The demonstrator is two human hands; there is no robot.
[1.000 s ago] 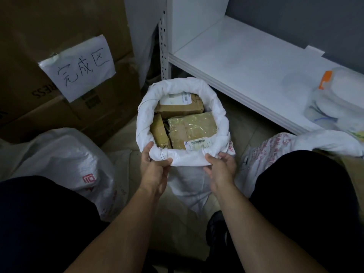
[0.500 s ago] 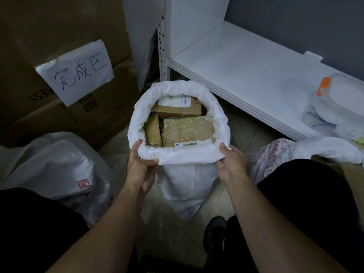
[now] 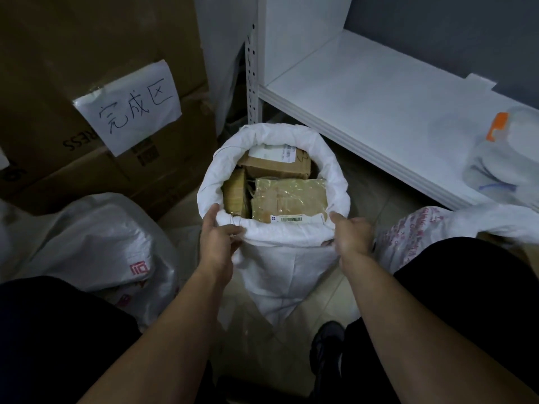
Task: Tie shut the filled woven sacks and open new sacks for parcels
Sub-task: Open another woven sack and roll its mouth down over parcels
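Note:
A white woven sack (image 3: 280, 266) stands open on the floor in the middle, its top rolled into a thick rim (image 3: 335, 170). Inside lie three brown taped parcels (image 3: 288, 196), the nearest with a barcode label. My left hand (image 3: 217, 243) grips the near-left part of the rim, thumb over the edge. At the near-right part of the rim my right hand (image 3: 351, 237) holds the rolled cloth, fingers curled under it.
Another filled white sack (image 3: 96, 243) lies at the left. Cardboard boxes (image 3: 96, 53) with a handwritten paper sign (image 3: 131, 109) stand behind it. A white shelf (image 3: 379, 103) with plastic bags (image 3: 507, 158) runs along the right; a printed sack (image 3: 408, 234) lies below it. My shoe (image 3: 326, 345) is near the sack's base.
Both hands slid apart along the near rim, left hand to the left and right hand to the right. The sack mouth has widened and the view has shifted a little.

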